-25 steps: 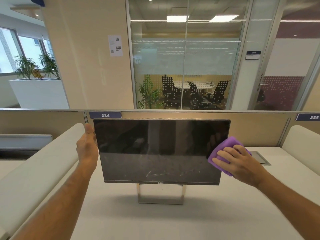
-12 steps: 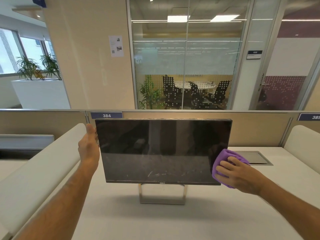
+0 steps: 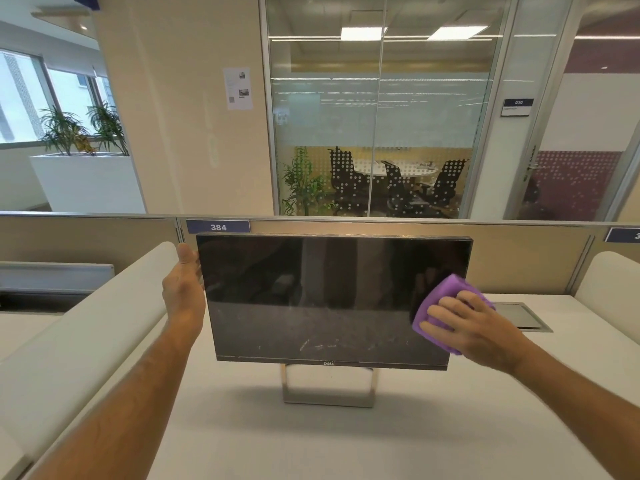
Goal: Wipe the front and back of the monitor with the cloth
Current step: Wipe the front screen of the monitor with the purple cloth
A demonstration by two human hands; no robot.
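Observation:
A black Dell monitor [image 3: 322,296] stands on a metal stand [image 3: 328,393] on the white desk [image 3: 311,441], with smears low on the dark screen. My left hand [image 3: 183,292] grips the monitor's left edge, thumb at the front, fingers hidden behind. My right hand [image 3: 474,327] holds a folded purple cloth [image 3: 440,299] against the lower right part of the screen, fingers spread over it.
A beige partition [image 3: 519,261] labelled 384 runs behind the desk. White curved side dividers [image 3: 86,327] flank the desk on both sides. A metal cable hatch [image 3: 519,317] lies in the desk right of the monitor. A glass-walled meeting room is beyond.
My right hand slid the cloth down the screen's right side to the bottom corner, then back up a little. My left hand kept its hold on the left edge.

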